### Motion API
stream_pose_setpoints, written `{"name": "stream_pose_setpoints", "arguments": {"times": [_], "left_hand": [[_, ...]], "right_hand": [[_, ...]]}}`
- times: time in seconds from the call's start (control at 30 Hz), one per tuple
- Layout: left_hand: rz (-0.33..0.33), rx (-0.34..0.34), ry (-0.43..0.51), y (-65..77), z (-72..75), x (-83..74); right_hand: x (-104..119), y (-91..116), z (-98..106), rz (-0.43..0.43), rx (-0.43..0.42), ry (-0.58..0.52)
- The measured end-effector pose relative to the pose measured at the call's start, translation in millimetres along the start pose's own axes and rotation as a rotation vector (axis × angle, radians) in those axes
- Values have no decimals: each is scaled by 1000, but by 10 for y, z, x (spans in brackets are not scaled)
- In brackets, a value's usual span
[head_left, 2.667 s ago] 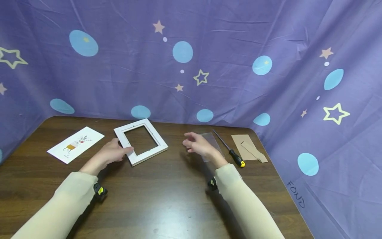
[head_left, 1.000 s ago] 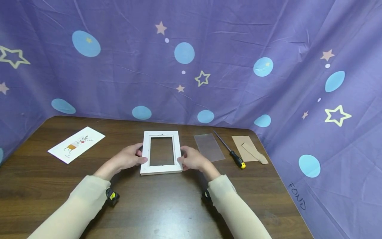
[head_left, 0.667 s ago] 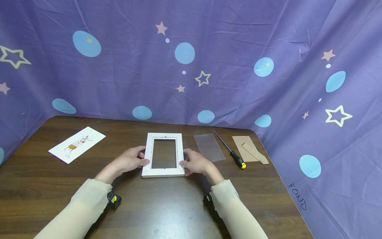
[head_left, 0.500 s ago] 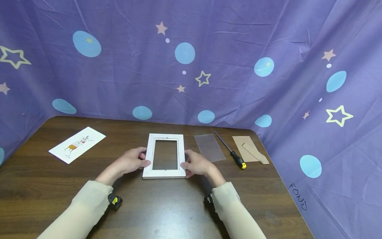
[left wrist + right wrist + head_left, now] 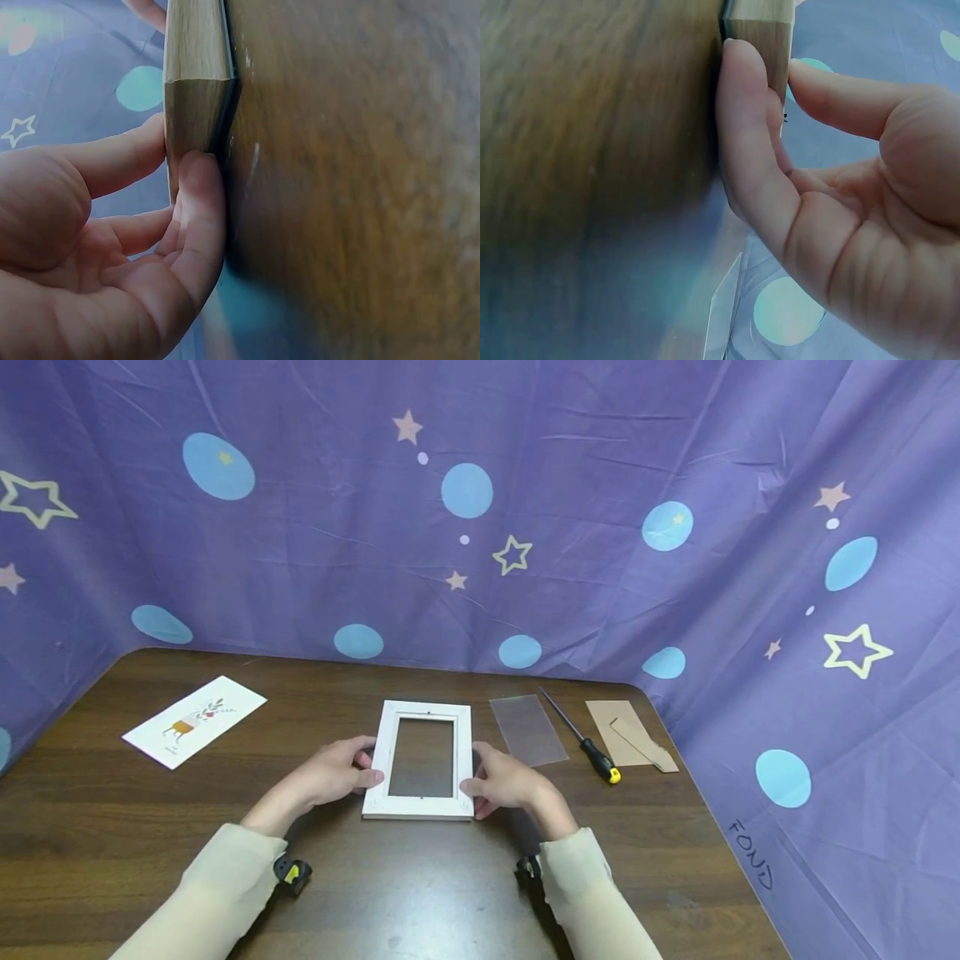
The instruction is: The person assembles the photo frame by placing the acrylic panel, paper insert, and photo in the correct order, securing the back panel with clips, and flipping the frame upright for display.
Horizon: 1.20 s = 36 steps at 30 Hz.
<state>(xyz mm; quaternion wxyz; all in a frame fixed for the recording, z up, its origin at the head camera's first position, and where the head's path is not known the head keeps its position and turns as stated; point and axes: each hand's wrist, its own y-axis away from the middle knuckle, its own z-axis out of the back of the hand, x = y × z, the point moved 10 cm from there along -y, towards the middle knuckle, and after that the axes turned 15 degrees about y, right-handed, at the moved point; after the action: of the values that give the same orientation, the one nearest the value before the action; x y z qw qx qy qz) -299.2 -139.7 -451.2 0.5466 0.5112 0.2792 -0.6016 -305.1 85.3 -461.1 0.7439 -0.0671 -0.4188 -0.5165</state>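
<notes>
Away from the curtain [image 5: 322, 585] and nearer the clear sheet [image 5: 528, 731], the white frame [image 5: 418, 808] has slid a little. The left hand [image 5: 333, 772] and right hand [image 5: 512, 781] pinch its long sides. Longways, it points at the curtain. It is just left of the clear sheet; the screwdriver [image 5: 597, 760] is just right of that sheet.

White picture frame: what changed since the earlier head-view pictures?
The white picture frame moved right and toward the person, turning from slanted to nearly straight. The right hand, free at first, now grips its right side; the left hand holds its left side, as before. The printed card, clear sheet, screwdriver, brown board and strip stayed put.
</notes>
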Motion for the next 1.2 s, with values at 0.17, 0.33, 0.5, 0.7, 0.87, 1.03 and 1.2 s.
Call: {"name": "stream_pose_setpoints", "arguments": {"times": [0.17, 0.33, 0.5, 0.7, 0.87, 1.03, 1.2], "left_hand": [[13, -5, -6, 12, -16, 19], [13, -6, -28, 28, -33, 23], [19, -10, -34, 52, -48, 24], [27, -9, -29, 64, -66, 38], [37, -11, -36, 80, -71, 53], [26, -13, -24, 96, -66, 35], [15, -14, -26, 86, -72, 23]], "right_hand": [[8, 48, -1, 1, 5, 7], [7, 75, -4, 2, 5, 10], [-11, 84, -19, 5, 16, 16], [-49, 100, -27, -8, 26, 8], [-64, 110, -36, -9, 32, -7], [-68, 122, -35, -14, 33, -4], [-84, 129, -27, -20, 31, 12]]}}
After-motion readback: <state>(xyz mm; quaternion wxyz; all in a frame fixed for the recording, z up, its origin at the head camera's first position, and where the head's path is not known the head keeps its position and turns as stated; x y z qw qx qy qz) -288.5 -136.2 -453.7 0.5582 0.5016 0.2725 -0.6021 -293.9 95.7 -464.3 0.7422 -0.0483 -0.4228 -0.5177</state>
